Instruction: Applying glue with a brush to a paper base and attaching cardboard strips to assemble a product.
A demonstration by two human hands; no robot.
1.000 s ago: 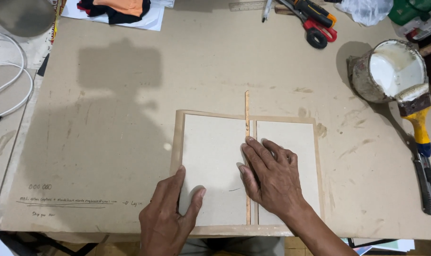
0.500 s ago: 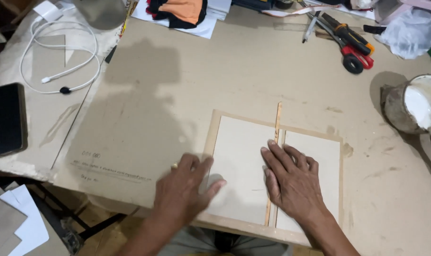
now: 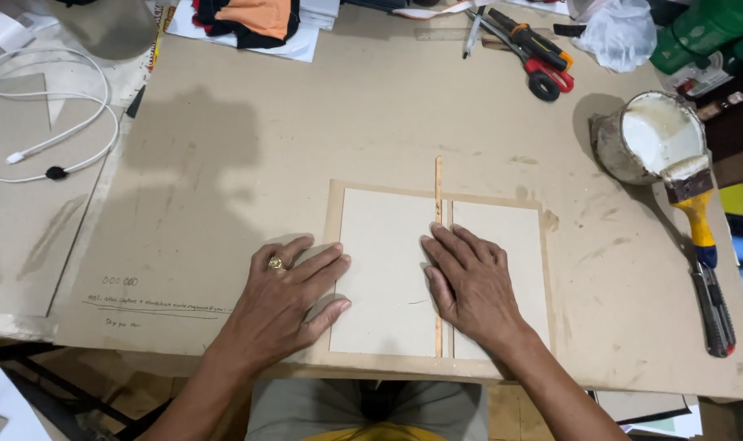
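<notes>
Two pale grey boards (image 3: 385,269) lie side by side on a brown paper sheet (image 3: 334,214), with a thin wooden strip (image 3: 438,184) standing in the gap between them. My left hand (image 3: 285,302), a ring on one finger, lies flat on the sheet's left edge, fingertips touching the left board. My right hand (image 3: 469,282) presses flat across the strip and the right board (image 3: 514,245). Neither hand holds anything.
A bowl of white glue (image 3: 649,135) with a yellow-handled brush (image 3: 694,208) sits at the right, a utility knife (image 3: 714,310) below it. Red-handled scissors (image 3: 543,77) and pens lie at the back. A white cable (image 3: 44,122) lies at the left, cloth (image 3: 249,18) at the back.
The camera view has swung back to the right. My left hand has slid a little left onto the sheet's edge; my right hand stays on the strip.
</notes>
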